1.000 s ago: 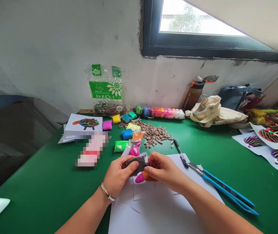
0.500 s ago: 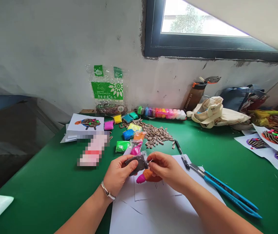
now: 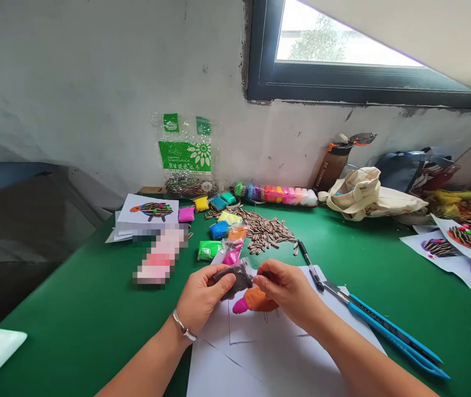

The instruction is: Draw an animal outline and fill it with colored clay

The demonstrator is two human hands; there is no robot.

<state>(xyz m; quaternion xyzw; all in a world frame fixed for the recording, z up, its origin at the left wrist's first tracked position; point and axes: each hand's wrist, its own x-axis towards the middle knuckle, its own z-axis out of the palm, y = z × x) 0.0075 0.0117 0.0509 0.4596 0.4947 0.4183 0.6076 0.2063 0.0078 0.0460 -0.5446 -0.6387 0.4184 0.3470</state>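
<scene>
My left hand (image 3: 204, 295) is closed around a small clear packet of black modelling clay (image 3: 237, 278), thumb on top. At the packet's right end, the fingers of my right hand (image 3: 281, 284) are pinched together, with a dark bit of the clay showing at their tips. Below the packet lies an orange clay body (image 3: 260, 300) with a magenta clay head (image 3: 240, 306), stuck on a white sheet (image 3: 247, 331) with thin drawn lines. My right hand covers part of the orange shape.
Clay packets, such as a green one (image 3: 209, 250), and a pile of sunflower seeds (image 3: 268, 231) lie beyond my hands. On the right are a black pen (image 3: 310, 264) and blue long-handled tweezers (image 3: 396, 331). Finished seed pictures (image 3: 148, 209) sit at both sides.
My right fingertips have shifted slightly at the packet's end, and a dark bit now shows where shiny wrapping did. The whole view has tilted a little.
</scene>
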